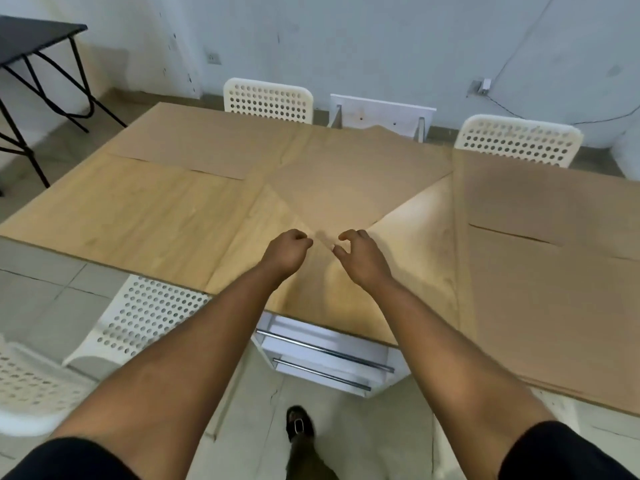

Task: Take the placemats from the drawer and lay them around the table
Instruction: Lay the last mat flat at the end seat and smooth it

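Observation:
A brown placemat (349,188) lies turned like a diamond in the middle of the wooden table (138,216), its near corner pointing at me. My left hand (287,252) is curled with the fingertips pinched at that corner. My right hand (362,259) hovers just right of the corner, thumb and fingers bent and apart, nothing between them. Another placemat (194,143) lies flat at the far left of the table. More placemats (540,278) cover the right end, overlapping. The white drawer unit (329,355) with metal bar handles stands under the table's near edge.
White perforated chairs stand at the far side (268,100) (519,140) and at the near left (145,317) (31,386). A white panel (381,112) leans against the wall. A black folding table (31,39) is at the far left. My foot (299,424) is on the tiled floor.

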